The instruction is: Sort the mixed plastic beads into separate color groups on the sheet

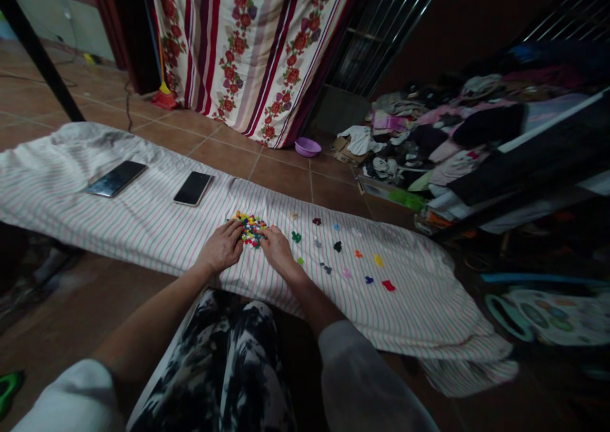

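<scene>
A pile of small multicoloured pieces [252,229], perhaps beads, lies on the striped cloth [328,311]. My left hand [223,244] rests at the pile's left side, its fingers stretched toward the pieces. At the right side, my right hand [277,246] has its fingertips drawn together at the pile's edge; anything between them is too small to make out. Farther right lie little single-colour clusters, including green pieces [296,236], black pieces [338,246], orange pieces [358,253], yellow pieces [378,260], dark blue pieces [368,280] and red pieces [388,285].
Two phones, a larger phone [117,178] and a smaller phone [193,188], lie on the cloth to the left. Beyond are a floral curtain [257,44], a purple basin [307,147] and a red broom [164,98]. Heaped clothes [429,133] fill the right background.
</scene>
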Action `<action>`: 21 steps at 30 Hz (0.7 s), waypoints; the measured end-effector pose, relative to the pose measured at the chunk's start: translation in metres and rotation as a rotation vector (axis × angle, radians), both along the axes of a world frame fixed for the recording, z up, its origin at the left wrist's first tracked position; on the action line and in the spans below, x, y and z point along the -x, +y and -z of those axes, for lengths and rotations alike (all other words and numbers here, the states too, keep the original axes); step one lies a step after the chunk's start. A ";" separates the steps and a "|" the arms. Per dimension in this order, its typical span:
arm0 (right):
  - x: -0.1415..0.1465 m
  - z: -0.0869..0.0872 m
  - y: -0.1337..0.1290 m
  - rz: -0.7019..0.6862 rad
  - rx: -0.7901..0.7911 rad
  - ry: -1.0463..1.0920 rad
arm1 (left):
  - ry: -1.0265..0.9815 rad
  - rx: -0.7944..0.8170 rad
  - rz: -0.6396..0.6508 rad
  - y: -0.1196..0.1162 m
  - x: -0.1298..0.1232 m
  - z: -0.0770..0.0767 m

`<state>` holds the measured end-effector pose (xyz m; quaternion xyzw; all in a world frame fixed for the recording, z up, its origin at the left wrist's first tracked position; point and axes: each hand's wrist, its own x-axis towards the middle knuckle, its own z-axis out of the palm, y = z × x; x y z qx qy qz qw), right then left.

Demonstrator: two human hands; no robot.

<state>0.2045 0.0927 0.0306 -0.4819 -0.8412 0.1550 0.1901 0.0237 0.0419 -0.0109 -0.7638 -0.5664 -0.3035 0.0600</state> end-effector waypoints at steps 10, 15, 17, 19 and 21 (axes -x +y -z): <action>0.007 -0.007 0.001 0.031 0.034 -0.034 | 0.028 -0.023 -0.001 -0.001 -0.001 -0.003; 0.000 -0.001 0.005 0.030 -0.014 0.166 | 0.022 -0.038 0.008 -0.002 -0.001 -0.005; -0.008 0.000 0.007 0.054 -0.011 0.238 | 0.002 -0.038 0.014 -0.002 -0.001 -0.005; -0.022 0.000 0.011 0.103 -0.015 0.270 | -0.014 -0.031 0.014 -0.002 -0.001 -0.005; -0.039 -0.002 0.016 0.165 -0.046 0.271 | -0.018 -0.021 0.010 -0.001 -0.001 -0.004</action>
